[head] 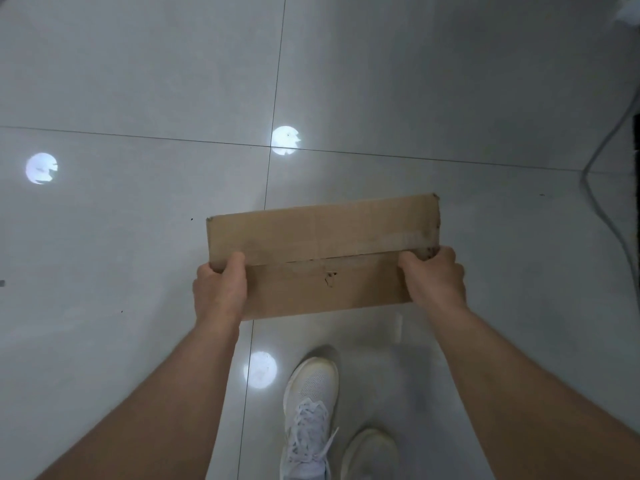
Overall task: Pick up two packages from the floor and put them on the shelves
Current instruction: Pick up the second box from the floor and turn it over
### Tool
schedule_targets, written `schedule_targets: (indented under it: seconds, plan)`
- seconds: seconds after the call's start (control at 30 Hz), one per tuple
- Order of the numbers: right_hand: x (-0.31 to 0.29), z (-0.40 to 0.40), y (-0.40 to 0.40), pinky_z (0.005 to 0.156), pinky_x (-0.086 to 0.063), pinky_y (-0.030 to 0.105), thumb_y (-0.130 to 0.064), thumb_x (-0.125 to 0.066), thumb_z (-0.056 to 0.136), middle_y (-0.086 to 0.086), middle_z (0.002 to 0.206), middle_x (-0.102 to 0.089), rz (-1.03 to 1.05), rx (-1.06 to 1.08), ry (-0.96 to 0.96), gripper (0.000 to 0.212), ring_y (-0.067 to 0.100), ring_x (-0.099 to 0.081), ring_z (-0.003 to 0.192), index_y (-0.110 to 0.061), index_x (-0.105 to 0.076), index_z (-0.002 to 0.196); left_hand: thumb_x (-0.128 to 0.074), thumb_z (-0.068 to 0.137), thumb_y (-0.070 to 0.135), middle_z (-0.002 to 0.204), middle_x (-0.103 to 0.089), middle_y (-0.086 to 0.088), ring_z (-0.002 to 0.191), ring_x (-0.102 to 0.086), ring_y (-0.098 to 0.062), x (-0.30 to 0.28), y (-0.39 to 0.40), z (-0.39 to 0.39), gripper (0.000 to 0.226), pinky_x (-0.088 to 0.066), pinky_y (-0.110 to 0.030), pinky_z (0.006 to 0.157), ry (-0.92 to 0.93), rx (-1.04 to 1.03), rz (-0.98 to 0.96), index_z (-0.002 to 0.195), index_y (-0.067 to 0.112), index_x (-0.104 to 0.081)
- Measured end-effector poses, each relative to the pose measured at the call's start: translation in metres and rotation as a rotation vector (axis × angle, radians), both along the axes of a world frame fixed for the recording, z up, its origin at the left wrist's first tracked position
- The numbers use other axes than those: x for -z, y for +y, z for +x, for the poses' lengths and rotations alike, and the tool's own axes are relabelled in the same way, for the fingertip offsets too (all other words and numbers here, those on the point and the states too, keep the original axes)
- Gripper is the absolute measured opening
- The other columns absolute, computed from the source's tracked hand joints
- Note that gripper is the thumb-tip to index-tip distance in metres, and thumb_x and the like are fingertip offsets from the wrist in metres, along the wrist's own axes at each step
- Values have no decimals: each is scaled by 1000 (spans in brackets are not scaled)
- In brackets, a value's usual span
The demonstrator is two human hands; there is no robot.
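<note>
A flat brown cardboard package [323, 244] is held level above the grey tiled floor, its taped seam facing up. My left hand [220, 289] grips its left end, thumb on top. Its right end is clasped by my right hand [433, 277] in the same way. Both hands are closed on the box. No second package and no shelves appear in the head view.
White sneakers [308, 410] stand on the glossy floor tiles [138, 81] just below the box. A grey cable [602, 188] trails down the right edge. Round ceiling-light reflections [285, 141] dot the floor.
</note>
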State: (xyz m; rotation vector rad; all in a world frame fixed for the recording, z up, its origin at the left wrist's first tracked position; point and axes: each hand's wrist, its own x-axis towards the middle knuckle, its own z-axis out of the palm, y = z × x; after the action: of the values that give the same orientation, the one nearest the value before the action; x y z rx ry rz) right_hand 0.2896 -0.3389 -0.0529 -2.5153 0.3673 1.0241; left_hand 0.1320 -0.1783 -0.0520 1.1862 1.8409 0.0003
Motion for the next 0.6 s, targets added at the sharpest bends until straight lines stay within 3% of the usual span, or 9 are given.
schedule_targets:
  seconds: [0.07,0.13,0.2,0.3,0.4,0.47,0.53,0.6]
  plan:
    - [1,1,0,97,-44,47,-45,-53,78,20,134,-45,10,11,-17,69,39,-49,117,-2,-39,131,-50,87,46,127,-51,-6,105,-49,-28,-1,-1,0,59,-35,-33,81,-10,26,-3,135,12,-44]
    - [0,4,2,100,-41,44,-63,-48,77,20,139,-43,17,29,-23,85,38,-46,124,-1,-38,135,-44,85,62,147,-41,-3,130,-43,-28,-3,2,2,76,-35,-38,99,-18,105,-14,147,24,-27]
    - [-1,7,5,104,-36,43,-73,-39,76,18,146,-39,56,45,-10,95,36,-42,130,-6,-30,142,-38,82,71,150,-38,0,133,-40,-27,-5,7,7,80,-31,-40,106,-26,139,-28,149,30,-22]
    - [-2,10,5,106,-35,47,-77,-30,75,15,147,-39,142,78,2,92,36,-42,130,-16,-25,144,-35,82,72,119,-47,1,102,-42,-24,-11,14,17,77,-35,-35,87,-38,40,-32,137,19,-39]
    - [-6,15,6,99,-39,45,-77,-31,76,19,141,-44,123,181,-33,95,37,-46,125,-7,-30,139,-42,81,70,108,-40,-3,95,-39,-23,-18,17,22,80,-31,-34,78,-50,-97,-18,131,9,-39]
    - [-11,19,9,89,-39,41,-75,-35,77,20,139,-46,109,242,-87,94,37,-48,122,-2,-33,137,-51,80,63,106,-44,-3,92,-43,-24,-18,18,21,66,-33,-32,76,-66,-184,46,119,10,-43]
    - [-13,23,12,80,-36,37,-62,-39,84,21,134,-50,114,261,-148,79,37,-51,118,0,-38,132,-56,82,48,99,-48,-1,88,-46,-24,-17,18,20,44,-36,-29,69,-116,-262,105,104,13,-42]
    - [-12,25,13,81,-39,37,-41,-37,91,24,130,-53,133,281,-182,55,39,-52,114,1,-43,125,-53,83,31,93,-51,2,86,-47,-21,-13,18,16,31,-38,-28,66,-165,-303,135,107,12,-49]
